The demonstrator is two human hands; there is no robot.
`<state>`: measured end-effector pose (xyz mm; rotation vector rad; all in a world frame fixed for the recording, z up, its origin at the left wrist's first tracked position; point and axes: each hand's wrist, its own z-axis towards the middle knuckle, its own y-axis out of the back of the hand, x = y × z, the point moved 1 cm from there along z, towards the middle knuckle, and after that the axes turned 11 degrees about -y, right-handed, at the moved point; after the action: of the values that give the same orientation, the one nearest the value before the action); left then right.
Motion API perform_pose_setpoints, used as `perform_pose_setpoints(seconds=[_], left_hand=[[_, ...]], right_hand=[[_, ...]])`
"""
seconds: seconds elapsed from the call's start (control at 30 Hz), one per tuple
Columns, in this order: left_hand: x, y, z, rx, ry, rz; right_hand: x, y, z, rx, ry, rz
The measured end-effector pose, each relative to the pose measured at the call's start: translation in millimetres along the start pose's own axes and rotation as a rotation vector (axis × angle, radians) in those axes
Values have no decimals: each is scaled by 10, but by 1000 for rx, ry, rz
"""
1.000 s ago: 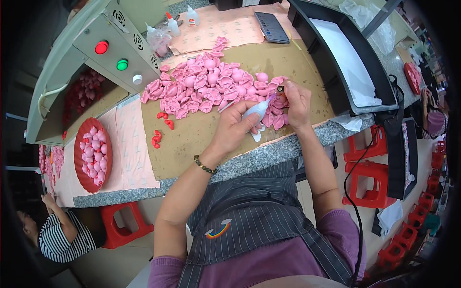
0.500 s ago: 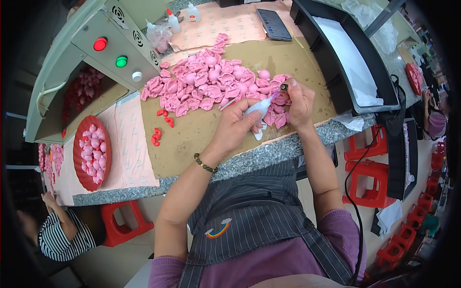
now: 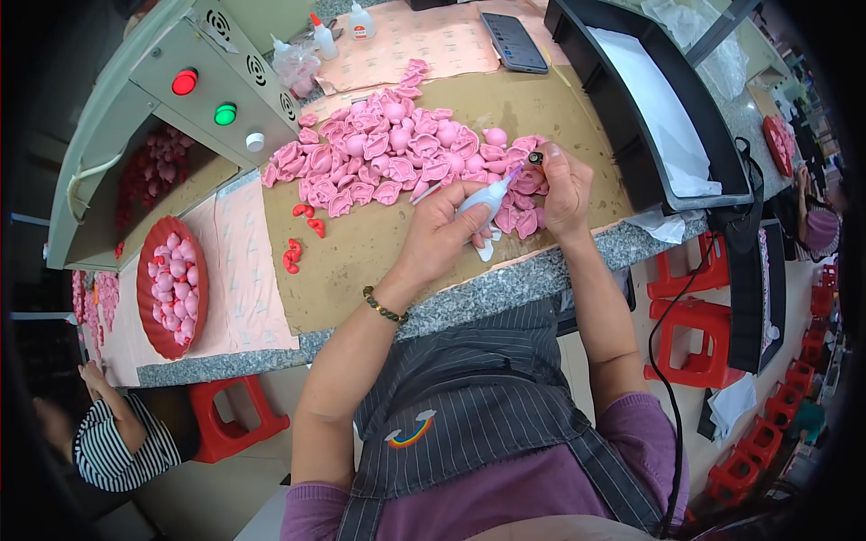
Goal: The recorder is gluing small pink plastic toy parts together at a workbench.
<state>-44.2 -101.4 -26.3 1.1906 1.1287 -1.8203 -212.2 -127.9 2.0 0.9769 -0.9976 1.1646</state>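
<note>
My left hand (image 3: 442, 225) is closed round a small white squeeze bottle (image 3: 483, 202), whose thin purplish tip points up and right. Just beyond that tip, my right hand (image 3: 566, 194) grips what looks like a small black lighter (image 3: 536, 158); the fingers cover most of it, and no flame can be made out. A heap of pink, petal-like moulded pieces (image 3: 388, 153), mixed with pink balls, spreads over the brown board (image 3: 361, 270) behind and beside both hands. Several small red curled pieces (image 3: 292, 256) lie left of the heap. A scrap of white paper (image 3: 488, 247) sits under the left hand.
A metal box machine (image 3: 180, 99) with red and green lights stands at left, near a red fluted bowl (image 3: 149, 298) of pink balls. A black tray (image 3: 622, 117) flanks the right side. Behind lie a phone (image 3: 514, 42) and small bottles (image 3: 361, 22). Another person (image 3: 126, 442) works at far left.
The black lighter in my right hand has turned and risen slightly. The bottle stays in my left hand, nearly where it was.
</note>
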Motion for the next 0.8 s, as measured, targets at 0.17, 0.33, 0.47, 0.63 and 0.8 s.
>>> perform_pose_setpoints(seconds=[0.17, 0.33, 0.47, 0.63, 0.8], left_hand=[[0, -2, 10, 7, 0, -2], [-5, 2, 7, 1, 5, -10], [6, 1, 8, 2, -3, -1], [-6, -4, 6, -4, 1, -4], [1, 3, 4, -4, 4, -3]], right_hand=[[-51, 21, 11, -5, 10, -14], [-89, 19, 24, -7, 0, -39], [-100, 33, 23, 7, -28, -59], [-98, 23, 17, -4, -33, -47], [-75, 28, 13, 7, -20, -53]])
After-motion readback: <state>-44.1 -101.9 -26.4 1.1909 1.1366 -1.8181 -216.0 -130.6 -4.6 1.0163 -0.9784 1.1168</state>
